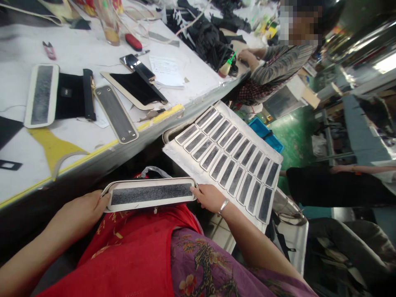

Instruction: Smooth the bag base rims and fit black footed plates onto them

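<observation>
A long cream bag panel (151, 194) with rounded ends and a dark grey textured strip is held level above my lap. My left hand (89, 209) is closed on its left end. The thumb and fingers of my right hand (208, 197) pinch its right end. A small metal piece (155, 210) hangs just below its lower edge. To the right of my right hand, a pale board (222, 105) carries several similar smaller panels (229, 173) in two rows.
The white worktable (27, 161) bears a bag piece with a black body (72, 93), a grey panel with eyelets (116, 114), a phone (136, 66), papers (167, 70) and a glue bottle (225, 66). A co-worker (275, 66) is at its far end. A blue crate (266, 134) stands on the floor.
</observation>
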`<state>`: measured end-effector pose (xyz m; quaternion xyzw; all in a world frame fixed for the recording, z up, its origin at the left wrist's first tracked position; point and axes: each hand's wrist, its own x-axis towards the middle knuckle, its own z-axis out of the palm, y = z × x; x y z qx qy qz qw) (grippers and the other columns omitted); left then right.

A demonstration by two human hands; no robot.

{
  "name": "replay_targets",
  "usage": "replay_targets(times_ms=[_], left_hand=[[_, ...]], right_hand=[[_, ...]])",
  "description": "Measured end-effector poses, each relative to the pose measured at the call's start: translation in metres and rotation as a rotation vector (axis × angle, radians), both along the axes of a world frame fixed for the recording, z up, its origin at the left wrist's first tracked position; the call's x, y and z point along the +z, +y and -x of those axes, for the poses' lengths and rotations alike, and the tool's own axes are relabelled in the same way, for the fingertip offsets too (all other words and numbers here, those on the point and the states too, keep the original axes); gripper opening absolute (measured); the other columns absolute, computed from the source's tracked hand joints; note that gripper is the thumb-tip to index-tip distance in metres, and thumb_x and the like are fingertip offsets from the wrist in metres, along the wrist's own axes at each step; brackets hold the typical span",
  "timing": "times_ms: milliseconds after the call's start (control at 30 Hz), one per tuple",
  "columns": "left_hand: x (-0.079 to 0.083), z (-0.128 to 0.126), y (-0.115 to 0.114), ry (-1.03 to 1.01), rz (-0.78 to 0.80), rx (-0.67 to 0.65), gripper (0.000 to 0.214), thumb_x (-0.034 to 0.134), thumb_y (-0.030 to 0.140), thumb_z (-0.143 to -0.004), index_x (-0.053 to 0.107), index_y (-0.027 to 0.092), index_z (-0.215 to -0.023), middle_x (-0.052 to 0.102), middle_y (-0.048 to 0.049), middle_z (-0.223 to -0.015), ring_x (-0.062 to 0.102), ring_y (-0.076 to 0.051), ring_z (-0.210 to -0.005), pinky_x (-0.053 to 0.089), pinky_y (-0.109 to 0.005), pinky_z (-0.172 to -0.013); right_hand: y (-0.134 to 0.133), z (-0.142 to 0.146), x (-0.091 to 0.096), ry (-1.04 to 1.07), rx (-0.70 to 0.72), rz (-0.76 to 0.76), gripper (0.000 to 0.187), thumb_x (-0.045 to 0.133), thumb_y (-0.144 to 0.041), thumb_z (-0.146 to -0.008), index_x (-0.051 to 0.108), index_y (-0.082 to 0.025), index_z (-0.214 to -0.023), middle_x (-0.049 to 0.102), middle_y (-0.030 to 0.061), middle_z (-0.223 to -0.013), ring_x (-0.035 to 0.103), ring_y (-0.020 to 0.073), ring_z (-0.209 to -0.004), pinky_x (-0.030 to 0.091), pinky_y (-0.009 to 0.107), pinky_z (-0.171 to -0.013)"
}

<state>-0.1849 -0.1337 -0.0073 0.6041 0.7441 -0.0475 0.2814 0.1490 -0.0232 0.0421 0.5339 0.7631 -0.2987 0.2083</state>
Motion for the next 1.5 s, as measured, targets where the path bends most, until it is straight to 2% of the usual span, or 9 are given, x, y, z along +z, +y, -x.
replay_targets(times_ms=[100, 300, 433, 633, 1000, 1067, 1267, 1367, 1500], left_hand=[[0.008, -0.002, 0.001, -0.152, 0.054, 0.101, 0.048, 0.025, 0.052, -0.086, 0.058, 0.017, -0.082, 0.065, -0.0112, -0.085, 0.061, -0.025, -0.08, 0.045, -0.035, -0.072], [0.023, 0.008, 0.0, -0.742, 0.169, 0.453, 0.06, 0.026, 0.068, -0.08, 0.055, 0.015, -0.082, 0.06, -0.0057, -0.071, 0.059, -0.019, -0.063, 0.048, -0.028, -0.051], [0.026, 0.006, 0.0, -0.494, 0.108, 0.29, 0.044, 0.034, 0.056, -0.083, 0.053, 0.017, -0.075, 0.062, -0.0048, -0.069, 0.06, -0.019, -0.065, 0.046, -0.027, -0.055], [0.028, -0.006, 0.006, 0.003, -0.019, -0.018, 0.04, 0.026, 0.035, -0.088, 0.058, 0.018, -0.073, 0.066, -0.0098, -0.08, 0.062, -0.022, -0.079, 0.043, -0.029, -0.069], [0.03, -0.004, 0.016, -0.023, 0.022, -0.018, 0.04, 0.027, 0.034, -0.088, 0.06, 0.016, -0.075, 0.067, -0.012, -0.084, 0.061, -0.024, -0.079, 0.042, -0.032, -0.068], [0.031, -0.001, 0.018, -0.127, 0.043, 0.014, 0.038, 0.031, 0.038, -0.087, 0.059, 0.016, -0.075, 0.066, -0.0108, -0.082, 0.06, -0.023, -0.076, 0.043, -0.03, -0.064], [0.018, 0.025, 0.017, -0.972, 0.294, 0.253, 0.05, 0.036, 0.062, -0.082, 0.056, 0.016, -0.078, 0.057, -0.0015, -0.062, 0.052, -0.013, -0.053, 0.038, -0.022, -0.046], [0.006, 0.028, 0.017, -1.075, 0.313, 0.281, 0.046, 0.045, 0.06, -0.08, 0.054, 0.015, -0.076, 0.055, 0.0011, -0.054, 0.048, -0.009, -0.047, 0.037, -0.02, -0.045], [-0.002, 0.023, 0.02, -1.015, 0.334, 0.373, 0.045, 0.05, 0.06, -0.076, 0.048, 0.016, -0.068, 0.054, 0.0033, -0.048, 0.045, -0.007, -0.038, 0.034, -0.019, -0.039]], right_hand=[[0.0, -0.002, -0.002, -0.043, 0.085, -0.076, 0.048, 0.027, -0.039, -0.095, 0.062, -0.016, -0.073, 0.065, 0.0044, -0.065, 0.058, 0.0112, -0.055, 0.037, 0.021, -0.057], [-0.002, -0.006, -0.02, -0.01, 0.348, -0.27, 0.028, 0.035, -0.019, -0.091, 0.062, -0.016, -0.083, 0.064, 0.0043, -0.067, 0.058, 0.0124, -0.055, 0.033, 0.022, -0.052], [-0.013, -0.007, -0.028, -0.027, 0.327, -0.458, 0.031, 0.033, -0.023, -0.093, 0.06, -0.015, -0.079, 0.062, 0.0046, -0.063, 0.059, 0.0151, -0.056, 0.029, 0.025, -0.049], [-0.025, -0.01, -0.039, -0.026, 0.272, -0.636, 0.038, 0.03, -0.028, -0.094, 0.056, -0.015, -0.071, 0.059, 0.0056, -0.058, 0.059, 0.0162, -0.055, 0.027, 0.025, -0.047], [-0.022, -0.001, -0.029, -0.104, 0.227, -0.469, 0.039, 0.027, -0.028, -0.095, 0.058, -0.013, -0.077, 0.061, 0.0092, -0.064, 0.062, 0.0191, -0.061, 0.031, 0.027, -0.049], [-0.022, -0.002, -0.028, -0.132, 0.275, -0.453, 0.038, 0.027, -0.026, -0.095, 0.059, -0.012, -0.08, 0.062, 0.0105, -0.067, 0.062, 0.0199, -0.062, 0.03, 0.027, -0.048], [-0.021, -0.003, -0.024, -0.199, 0.419, -0.425, 0.034, 0.029, -0.02, -0.093, 0.061, -0.011, -0.09, 0.063, 0.0131, -0.076, 0.063, 0.021, -0.065, 0.028, 0.025, -0.047], [-0.02, -0.001, -0.024, -0.207, 0.361, -0.404, 0.036, 0.027, -0.022, -0.094, 0.061, -0.011, -0.087, 0.063, 0.0119, -0.073, 0.063, 0.02, -0.064, 0.027, 0.026, -0.047], [-0.018, 0.001, -0.027, -0.196, 0.306, -0.364, 0.036, 0.028, -0.026, -0.094, 0.059, -0.012, -0.082, 0.063, 0.0101, -0.07, 0.062, 0.0193, -0.061, 0.027, 0.026, -0.047]])
